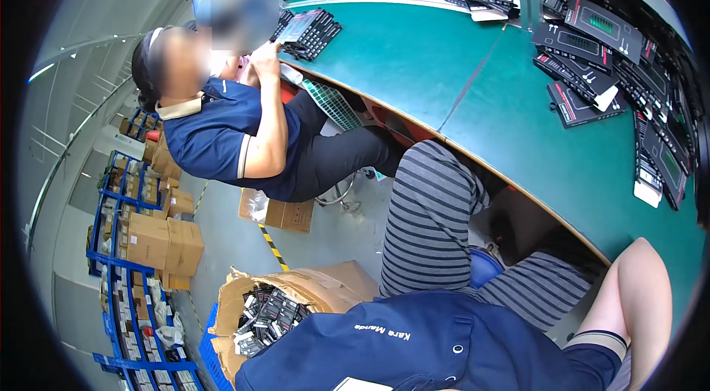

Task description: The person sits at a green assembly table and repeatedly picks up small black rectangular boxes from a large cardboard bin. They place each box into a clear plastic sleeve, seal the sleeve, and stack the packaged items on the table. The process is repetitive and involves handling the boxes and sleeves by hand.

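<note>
Black boxes (586, 106) piled at upper right on green bench (403, 58).
Right arm (642, 284) seen bent at lower right; both hands out of frame, grip cannot be told.

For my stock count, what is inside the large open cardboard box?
The large open cardboard box holds a jumble of small black-and-white packages; the top ones hide whatever lies deeper.

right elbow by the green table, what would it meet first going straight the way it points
Probably the black boxes piled on the green table, which lie ahead of the right elbow. Depth is unclear, so it might pass above them. The right hand isn't in view.
</note>
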`<state>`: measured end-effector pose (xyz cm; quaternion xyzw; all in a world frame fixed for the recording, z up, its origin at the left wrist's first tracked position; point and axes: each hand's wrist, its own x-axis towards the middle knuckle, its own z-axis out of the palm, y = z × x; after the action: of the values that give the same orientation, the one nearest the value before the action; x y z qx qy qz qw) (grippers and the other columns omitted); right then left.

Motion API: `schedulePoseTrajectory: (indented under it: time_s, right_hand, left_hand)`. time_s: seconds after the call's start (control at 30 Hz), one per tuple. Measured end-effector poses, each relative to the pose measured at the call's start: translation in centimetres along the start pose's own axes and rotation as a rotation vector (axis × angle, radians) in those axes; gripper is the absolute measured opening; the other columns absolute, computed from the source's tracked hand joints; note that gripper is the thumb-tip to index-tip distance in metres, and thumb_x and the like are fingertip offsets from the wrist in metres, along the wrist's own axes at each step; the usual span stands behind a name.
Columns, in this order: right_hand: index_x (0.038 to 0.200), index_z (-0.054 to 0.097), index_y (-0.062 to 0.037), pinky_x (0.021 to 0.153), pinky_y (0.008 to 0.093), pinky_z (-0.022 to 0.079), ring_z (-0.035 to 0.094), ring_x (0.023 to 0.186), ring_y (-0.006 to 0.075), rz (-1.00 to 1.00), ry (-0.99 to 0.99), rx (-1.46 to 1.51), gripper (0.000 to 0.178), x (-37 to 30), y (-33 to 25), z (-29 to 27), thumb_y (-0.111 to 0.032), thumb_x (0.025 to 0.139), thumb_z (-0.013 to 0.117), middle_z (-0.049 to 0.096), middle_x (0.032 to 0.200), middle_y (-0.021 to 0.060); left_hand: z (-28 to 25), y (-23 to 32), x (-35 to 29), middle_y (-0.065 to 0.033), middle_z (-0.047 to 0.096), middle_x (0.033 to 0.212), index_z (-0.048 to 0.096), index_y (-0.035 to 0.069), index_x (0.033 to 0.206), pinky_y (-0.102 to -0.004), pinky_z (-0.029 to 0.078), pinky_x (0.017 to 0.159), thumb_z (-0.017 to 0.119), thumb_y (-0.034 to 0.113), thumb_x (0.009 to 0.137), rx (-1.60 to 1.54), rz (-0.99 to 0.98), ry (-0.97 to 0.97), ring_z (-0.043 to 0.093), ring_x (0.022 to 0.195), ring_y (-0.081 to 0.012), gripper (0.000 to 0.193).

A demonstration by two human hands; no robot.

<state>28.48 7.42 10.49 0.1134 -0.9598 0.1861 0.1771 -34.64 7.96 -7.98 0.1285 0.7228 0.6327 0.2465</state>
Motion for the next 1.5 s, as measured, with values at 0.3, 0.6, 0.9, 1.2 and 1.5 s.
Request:
schedulePoseTrajectory:
  time_s: [0.3,0.6,0.9,1.2,1.5]
  right_hand:
    - [0.118,0.064,0.0019,0.083,0.0328,0.058,0.070,0.099,0.0224,-0.008,-0.001,0.016,0.030,1.1,-0.3,0.1,-0.019,0.096,0.059,0.071,0.107,0.0110]
    - [0.117,0.065,0.0013,0.084,0.0331,0.059,0.070,0.100,0.0214,-0.010,-0.021,0.069,0.029,2.5,-0.2,-0.7,-0.017,0.096,0.059,0.072,0.105,0.0096]
    - [0.113,0.067,0.0002,0.084,0.0339,0.059,0.071,0.101,0.0212,-0.010,-0.049,0.005,0.026,3.7,-0.5,0.4,-0.016,0.094,0.059,0.073,0.104,0.0095]
    - [0.109,0.069,-0.0010,0.084,0.0349,0.059,0.071,0.102,0.0215,-0.023,-0.070,-0.082,0.024,4.2,-0.2,1.3,-0.015,0.092,0.060,0.073,0.103,0.0101]
    - [0.125,0.062,-0.0019,0.091,0.0480,0.054,0.065,0.108,0.0403,0.104,-0.604,-0.078,0.042,6.2,1.4,0.9,-0.022,0.088,0.059,0.065,0.119,0.0221]
  left_hand:
    - [2.1,1.7,1.8,-0.0198,0.066,0.116,0.058,-0.003,0.125,-0.0449,0.047,0.102,0.060,0.012,0.098,-0.024,-0.018,-0.038,0.063,0.112,-0.0340,0.031]
    - [0.4,1.1,0.5,-0.0194,0.066,0.116,0.058,-0.003,0.125,-0.0450,0.047,0.102,0.060,0.012,0.098,-0.048,-0.056,-0.084,0.063,0.111,-0.0336,0.031]
    - [-8.3,-6.0,-8.6,-0.0189,0.066,0.116,0.058,-0.003,0.125,-0.0451,0.048,0.102,0.060,0.012,0.098,0.034,-0.238,-0.182,0.064,0.111,-0.0332,0.030]
    - [-23.3,-18.7,-24.6,-0.0185,0.067,0.116,0.059,-0.003,0.125,-0.0452,0.048,0.102,0.060,0.012,0.099,0.049,-0.888,-0.200,0.064,0.111,-0.0328,0.030]
    - [-33.1,-29.9,-31.1,-0.0150,0.068,0.119,0.059,-0.002,0.125,-0.0467,0.049,0.104,0.060,0.007,0.097,-0.282,-1.034,-0.103,0.066,0.112,-0.0296,0.029]
